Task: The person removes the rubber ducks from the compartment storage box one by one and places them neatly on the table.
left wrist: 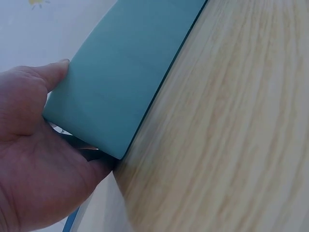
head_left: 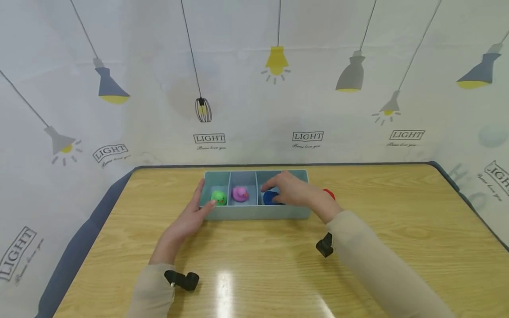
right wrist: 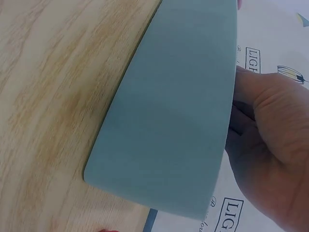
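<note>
A teal tray (head_left: 254,213) with three or more compartments stands on the wooden table (head_left: 397,212). From the left, its compartments hold a green duck (head_left: 218,197), a purple duck (head_left: 240,193) and a blue toy (head_left: 270,198). My left hand (head_left: 203,201) grips the tray's left end, fingers along the end wall and thumb over the front rim by the green duck. My right hand (head_left: 275,192) reaches into the tray, its fingers curled over the blue toy and hiding most of it. The left wrist view shows the tray's corner (left wrist: 125,72) held in my left hand (left wrist: 34,159). In the right wrist view my right hand (right wrist: 270,145) reaches over the tray's rim (right wrist: 178,111).
A small red object (head_left: 329,193) lies on the table just right of the tray, mostly hidden behind my right wrist. A lamp-patterned curtain (head_left: 254,88) closes off the back and sides. A dark strip (head_left: 79,247) runs along the table's left edge.
</note>
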A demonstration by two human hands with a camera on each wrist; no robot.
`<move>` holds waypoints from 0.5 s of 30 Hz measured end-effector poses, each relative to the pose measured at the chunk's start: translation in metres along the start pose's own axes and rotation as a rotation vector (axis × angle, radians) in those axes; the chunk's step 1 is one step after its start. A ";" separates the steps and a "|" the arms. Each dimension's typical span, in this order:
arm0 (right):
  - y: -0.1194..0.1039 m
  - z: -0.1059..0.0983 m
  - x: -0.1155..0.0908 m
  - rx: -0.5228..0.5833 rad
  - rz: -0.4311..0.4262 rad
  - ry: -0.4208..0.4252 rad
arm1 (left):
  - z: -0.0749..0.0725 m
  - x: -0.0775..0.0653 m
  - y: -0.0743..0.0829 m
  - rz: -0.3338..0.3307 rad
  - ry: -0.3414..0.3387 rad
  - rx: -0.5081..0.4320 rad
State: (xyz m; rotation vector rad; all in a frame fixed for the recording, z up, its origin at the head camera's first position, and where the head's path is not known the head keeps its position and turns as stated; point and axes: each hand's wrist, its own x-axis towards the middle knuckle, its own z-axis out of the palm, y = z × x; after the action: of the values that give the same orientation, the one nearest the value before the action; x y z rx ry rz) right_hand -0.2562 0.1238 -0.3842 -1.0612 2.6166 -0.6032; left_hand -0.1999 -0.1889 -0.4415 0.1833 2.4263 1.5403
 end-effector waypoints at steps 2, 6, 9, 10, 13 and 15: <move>0.002 -0.001 0.000 -0.027 -0.009 -0.022 | 0.000 0.000 0.000 0.001 0.000 -0.004; 0.005 -0.002 -0.001 -0.036 -0.005 -0.044 | 0.001 0.000 0.001 -0.014 -0.007 0.001; 0.004 -0.001 0.000 -0.039 0.018 -0.057 | 0.000 -0.001 0.003 -0.013 -0.011 0.009; 0.003 -0.001 0.000 -0.043 0.024 -0.061 | 0.000 -0.001 0.002 -0.010 -0.012 0.009; 0.001 0.000 0.002 -0.082 0.025 -0.068 | 0.000 0.000 0.001 0.002 -0.011 0.002; -0.001 0.001 0.002 -0.118 0.016 -0.070 | 0.000 0.000 0.000 0.003 -0.013 -0.004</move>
State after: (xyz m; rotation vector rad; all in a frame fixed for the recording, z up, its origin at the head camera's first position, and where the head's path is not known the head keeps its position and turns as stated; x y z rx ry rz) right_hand -0.2571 0.1216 -0.3846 -1.0735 2.6246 -0.4043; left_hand -0.2002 -0.1884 -0.4418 0.1957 2.4133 1.5405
